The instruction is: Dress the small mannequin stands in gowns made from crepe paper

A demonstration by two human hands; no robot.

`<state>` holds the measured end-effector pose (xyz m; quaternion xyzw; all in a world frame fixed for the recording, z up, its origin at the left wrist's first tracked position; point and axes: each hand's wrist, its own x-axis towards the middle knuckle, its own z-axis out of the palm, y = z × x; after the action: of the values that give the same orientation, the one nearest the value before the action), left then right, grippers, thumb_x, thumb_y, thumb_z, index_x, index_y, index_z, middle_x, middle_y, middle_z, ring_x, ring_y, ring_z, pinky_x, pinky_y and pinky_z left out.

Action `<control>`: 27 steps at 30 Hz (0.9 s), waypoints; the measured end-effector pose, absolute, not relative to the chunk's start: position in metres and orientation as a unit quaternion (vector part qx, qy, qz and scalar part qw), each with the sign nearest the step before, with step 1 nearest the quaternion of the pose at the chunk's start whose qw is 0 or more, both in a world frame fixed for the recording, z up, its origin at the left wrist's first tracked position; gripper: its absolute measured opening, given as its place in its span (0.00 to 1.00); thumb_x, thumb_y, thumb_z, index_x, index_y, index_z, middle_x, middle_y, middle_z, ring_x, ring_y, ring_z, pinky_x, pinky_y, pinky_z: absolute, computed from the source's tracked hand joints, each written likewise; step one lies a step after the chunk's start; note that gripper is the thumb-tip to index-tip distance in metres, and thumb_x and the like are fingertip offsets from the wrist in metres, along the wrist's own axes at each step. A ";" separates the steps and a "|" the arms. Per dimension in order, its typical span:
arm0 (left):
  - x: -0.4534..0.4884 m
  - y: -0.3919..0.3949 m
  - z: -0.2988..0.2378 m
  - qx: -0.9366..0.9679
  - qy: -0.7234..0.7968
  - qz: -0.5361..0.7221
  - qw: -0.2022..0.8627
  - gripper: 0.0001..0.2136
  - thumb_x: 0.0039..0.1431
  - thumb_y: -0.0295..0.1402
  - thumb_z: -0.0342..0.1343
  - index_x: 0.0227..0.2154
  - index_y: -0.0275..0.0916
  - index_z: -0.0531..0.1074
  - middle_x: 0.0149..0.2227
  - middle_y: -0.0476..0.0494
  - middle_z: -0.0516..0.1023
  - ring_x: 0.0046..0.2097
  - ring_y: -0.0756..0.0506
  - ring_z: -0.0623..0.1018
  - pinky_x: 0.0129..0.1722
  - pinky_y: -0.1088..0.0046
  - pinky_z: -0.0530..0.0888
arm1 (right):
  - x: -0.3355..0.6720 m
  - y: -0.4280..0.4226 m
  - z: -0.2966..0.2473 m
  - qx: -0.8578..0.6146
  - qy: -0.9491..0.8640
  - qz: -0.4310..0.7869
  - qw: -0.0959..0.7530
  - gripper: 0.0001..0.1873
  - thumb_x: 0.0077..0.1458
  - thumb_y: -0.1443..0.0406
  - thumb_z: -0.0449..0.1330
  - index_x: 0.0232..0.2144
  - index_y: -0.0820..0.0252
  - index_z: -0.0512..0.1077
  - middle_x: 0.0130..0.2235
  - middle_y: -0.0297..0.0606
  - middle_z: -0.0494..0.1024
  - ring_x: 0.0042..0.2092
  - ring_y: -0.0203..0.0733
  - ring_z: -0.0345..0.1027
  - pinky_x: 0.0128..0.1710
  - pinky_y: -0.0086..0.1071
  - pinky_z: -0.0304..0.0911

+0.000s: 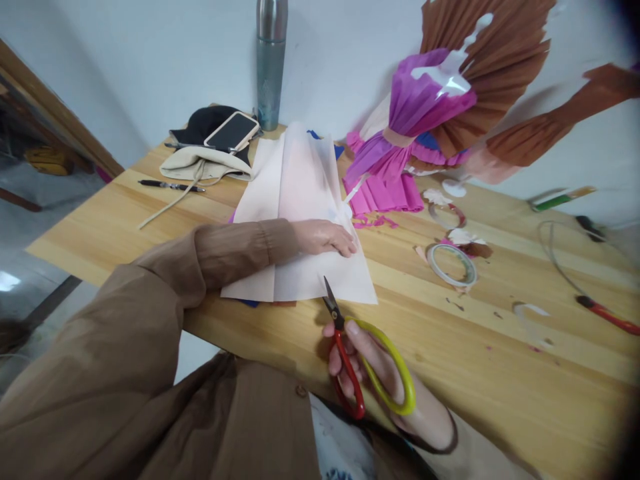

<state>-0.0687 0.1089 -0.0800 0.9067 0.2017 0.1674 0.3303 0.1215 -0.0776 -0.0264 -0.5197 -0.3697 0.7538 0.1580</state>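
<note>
Paper (300,213): pale pink sheet with lengthwise creases, lying flat on the table (500,373), its near edge close to the table's front edge.
Left hand (326,238): open and flat, palm down on the paper's right half, fingers stretched towards the right edge; holding nothing, only pressing the sheet.
Right hand (387,381): closed around the scissors, fingers through the loops, resting at the table's front edge, just below the paper.
Scissors (345,363): one red loop, one yellow-green loop; blades together, the tip aimed at the paper's near edge and just short of it.
Sleeves: brown, the left one reaching across the paper's left half.
Tape (453,265): one roll flat on the table, right of the paper; a second ring (447,215) behind it, among paper scraps.
Fans: a pleated magenta fan (390,187) just beyond the paper's far right corner, with a brown fan (490,73) standing behind it.
Phone (233,131): face up on a black and cream cap (200,163), at the table's far left.
Pen (170,185): black, in front of the cap.
Bottle (271,60): metal, upright behind the phone.
Marker (560,199): green, far right, well apart from both hands.
</note>
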 end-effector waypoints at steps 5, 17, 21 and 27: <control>-0.068 0.111 -0.083 0.913 0.192 0.168 0.317 0.12 0.64 0.24 0.51 0.42 0.36 0.80 0.52 0.38 0.78 0.59 0.46 0.73 0.62 0.67 0.67 | 0.112 -0.079 -0.025 -0.528 -0.342 0.756 0.180 0.38 0.39 0.35 0.62 0.37 0.62 0.68 0.20 0.30 0.73 0.15 0.31 0.62 0.12 0.24 0.56; -0.069 0.115 -0.089 0.907 0.186 0.185 0.329 0.11 0.63 0.26 0.53 0.41 0.38 0.80 0.51 0.39 0.79 0.59 0.46 0.73 0.61 0.68 0.67 | 0.104 -0.083 -0.024 -0.555 -0.332 0.738 0.194 0.41 0.35 0.33 0.62 0.36 0.62 0.67 0.18 0.28 0.70 0.14 0.30 0.60 0.11 0.23 0.52; -0.069 0.115 -0.089 0.903 0.182 0.191 0.340 0.11 0.62 0.24 0.53 0.40 0.39 0.81 0.51 0.40 0.79 0.58 0.46 0.73 0.61 0.69 0.67 | 0.101 -0.082 -0.019 -0.574 -0.325 0.729 0.184 0.42 0.32 0.33 0.63 0.35 0.61 0.66 0.18 0.26 0.69 0.14 0.29 0.59 0.11 0.23 0.52; -0.068 0.115 -0.088 0.903 0.193 0.172 0.344 0.14 0.62 0.22 0.51 0.40 0.40 0.81 0.52 0.43 0.79 0.59 0.47 0.72 0.62 0.70 0.66 | 0.096 -0.081 -0.013 -0.576 -0.310 0.734 0.181 0.41 0.32 0.34 0.64 0.35 0.60 0.66 0.18 0.26 0.68 0.14 0.29 0.58 0.11 0.23 0.53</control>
<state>-0.0677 0.1149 -0.0879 0.9027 0.1928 0.1723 0.3440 0.0956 -0.0813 -0.0129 -0.5764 -0.3098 0.7342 0.1809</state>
